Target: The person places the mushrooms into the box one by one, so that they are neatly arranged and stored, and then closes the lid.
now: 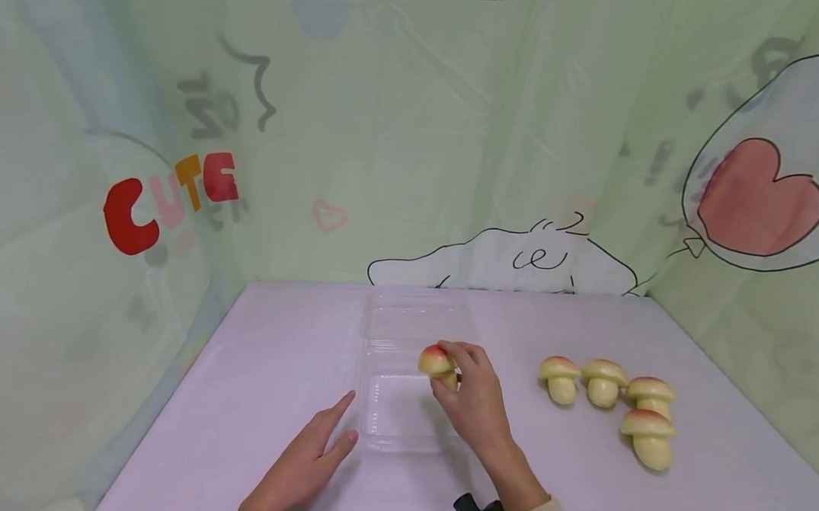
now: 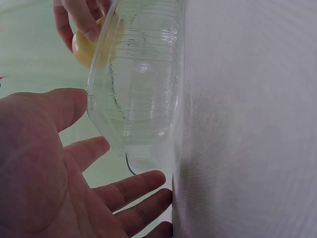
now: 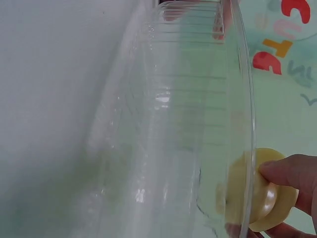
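Mushroom (image 1: pixel 435 359) pinched by right hand (image 1: pixel 480 401) over clear container (image 1: pixel 394 410); left hand (image 1: pixel 307 457) alongside.

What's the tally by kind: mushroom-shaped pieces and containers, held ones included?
Pale-yellow mushroom-shaped pieces: 5 (4 on the lilac table, 1 in the right hand)
Clear plastic container, open: 1
Total: 6

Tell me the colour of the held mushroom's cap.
The mushroom cap is pale yellow with a red-orange top; the head view shows it best.
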